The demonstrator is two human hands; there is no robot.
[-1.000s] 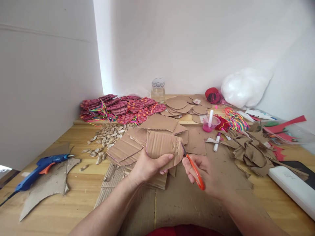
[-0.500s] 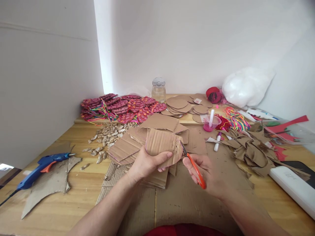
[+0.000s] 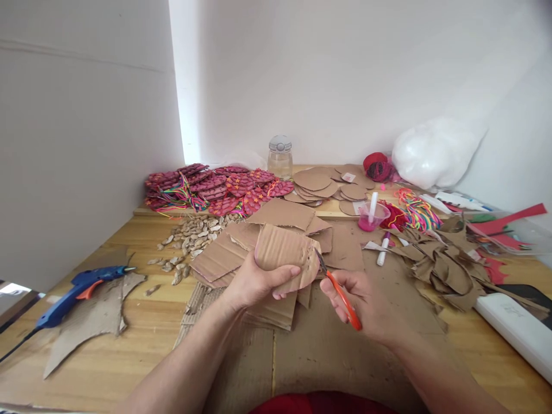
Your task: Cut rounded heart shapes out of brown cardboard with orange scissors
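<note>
My left hand (image 3: 259, 280) grips a piece of corrugated cardboard (image 3: 282, 250), thumb on top and fingers beneath. The piece has rounded sides and a faint pinkish line along its left edge. My right hand (image 3: 356, 296) is closed round the orange handles of a pair of scissors (image 3: 344, 300). The dark blades meet the cardboard's right edge, where the surface looks torn and rough. Beneath and behind the held piece lie several more cardboard pieces (image 3: 219, 256), stacked loosely on a large cardboard sheet (image 3: 328, 356).
Left are a blue glue gun (image 3: 81, 290) and pale shells or chips (image 3: 196, 236). Behind sit pink decorated discs (image 3: 215, 187), a lidded jar (image 3: 280, 158) and cardboard circles (image 3: 313, 179). Right are a cup of pink paint (image 3: 371, 218), a marker (image 3: 382, 250), cardboard scraps (image 3: 448, 264) and a white case (image 3: 513, 328).
The whole view has shifted slightly, so things sit a little farther right. Both hands keep their holds on the cardboard and scissors, with the blades still at the right edge.
</note>
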